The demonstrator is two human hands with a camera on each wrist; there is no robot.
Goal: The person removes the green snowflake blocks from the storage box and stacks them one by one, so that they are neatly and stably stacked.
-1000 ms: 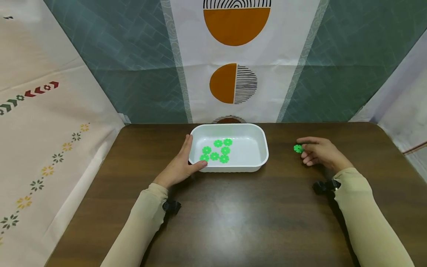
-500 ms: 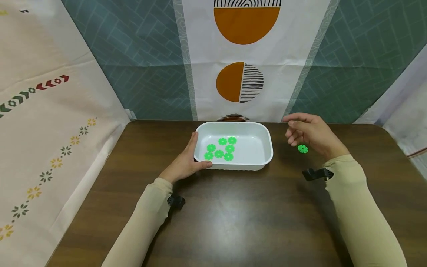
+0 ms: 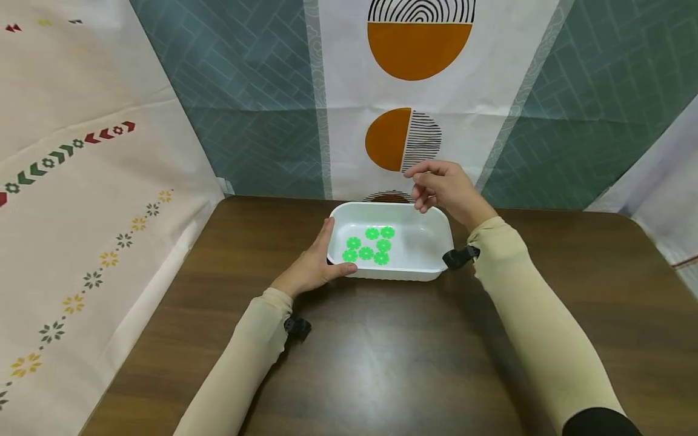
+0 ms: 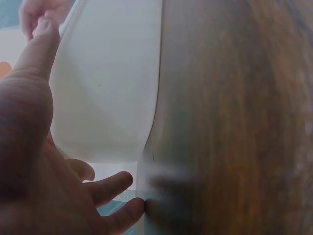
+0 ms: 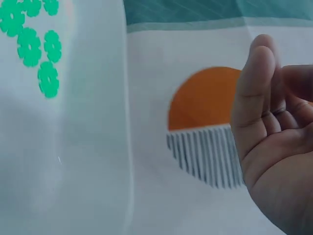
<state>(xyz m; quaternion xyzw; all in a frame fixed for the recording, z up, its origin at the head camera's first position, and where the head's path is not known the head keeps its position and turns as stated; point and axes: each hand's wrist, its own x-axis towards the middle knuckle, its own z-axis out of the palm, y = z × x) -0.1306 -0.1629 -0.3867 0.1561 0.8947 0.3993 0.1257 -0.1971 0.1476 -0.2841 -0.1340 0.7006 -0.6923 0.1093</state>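
A white rectangular tray (image 3: 420, 242) stands near the table's back edge. Several green notched, flower-like discs (image 3: 366, 253) lie flat in its left half. My left hand (image 3: 313, 266) holds the tray at its near left corner, thumb on the near rim and fingers along the left end. In the left wrist view those fingers reach past the tray's end wall (image 4: 107, 88). Over the tray's back right part hovers my right hand (image 3: 444, 188), fingers loosely bent, nothing showing between them. The right wrist view shows this hand (image 5: 274, 127) beside the tray, thumb near the index finger.
The brown wooden table (image 3: 371, 351) reaches back to a patterned cloth (image 3: 349, 121) with orange half-circles. A white embroidered cloth (image 3: 98, 212) hangs along the left edge. My right sleeve (image 3: 529, 303) covers part of the table right of the tray.
My right hand has risen from a green disc on the right of the table and moved left over the tray. That disc is now out of sight. The left hand stays on the tray.
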